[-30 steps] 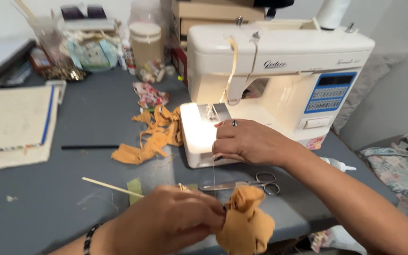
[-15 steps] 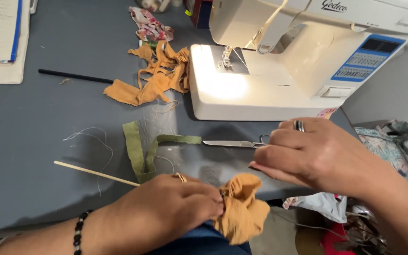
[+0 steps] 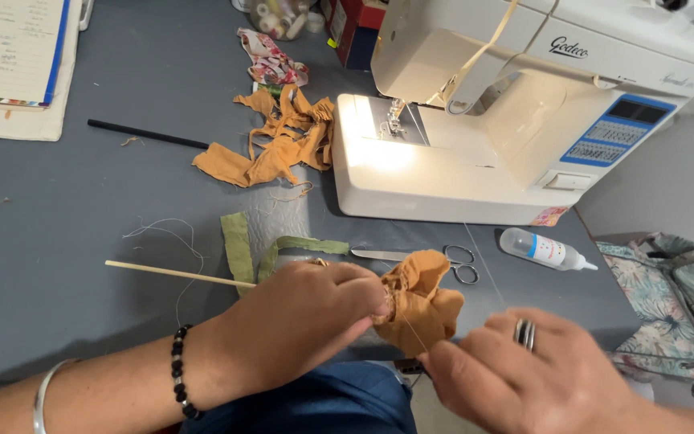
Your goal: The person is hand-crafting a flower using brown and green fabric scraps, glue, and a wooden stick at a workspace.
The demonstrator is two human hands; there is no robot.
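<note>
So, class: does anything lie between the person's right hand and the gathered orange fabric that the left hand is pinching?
Nothing visible does. The left hand pinches the gathered orange fabric, and the right hand sits just below and to the right of it. Only a fine thread runs between them. The scissors lie on the table behind the fabric.

The left hand [image 3: 307,317] is curled, palm down, fingertips pinched tight on the gathered mustard-orange cloth bundle [image 3: 419,301]; its forearm comes from lower left. The right hand [image 3: 540,374] sits just below-right of that bundle, fingers pinched together.
</note>
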